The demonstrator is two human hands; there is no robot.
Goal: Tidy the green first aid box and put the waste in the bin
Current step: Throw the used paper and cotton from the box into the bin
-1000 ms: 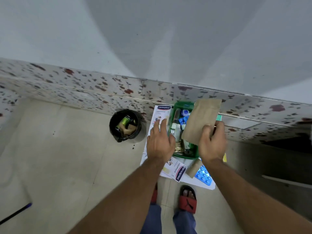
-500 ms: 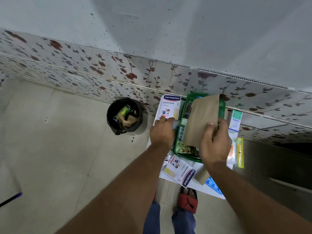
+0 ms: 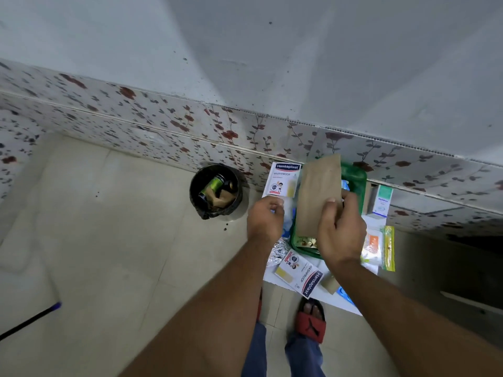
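The right hand (image 3: 341, 229) grips a brown paper packet (image 3: 318, 194) above the green box (image 3: 353, 176), probably to sort it; the left hand (image 3: 265, 219) is clenched, contents hidden.

Green first aid box (image 3: 353, 180); brown paper envelope (image 3: 318, 194); black bin (image 3: 236, 186); white-and-navy Hansaplast packs (image 3: 283, 178); red floral wall tiles (image 3: 163, 126); red sandal (image 3: 311, 325).

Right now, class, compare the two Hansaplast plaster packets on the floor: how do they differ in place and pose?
The far Hansaplast packet lies by the wall tiles, left of the green first aid box, logo upright to the camera. The near Hansaplast packet lies in front of the box, near the red sandal, turned askew with its logo running sideways. Both are white with a blue logo band and read Washproof.
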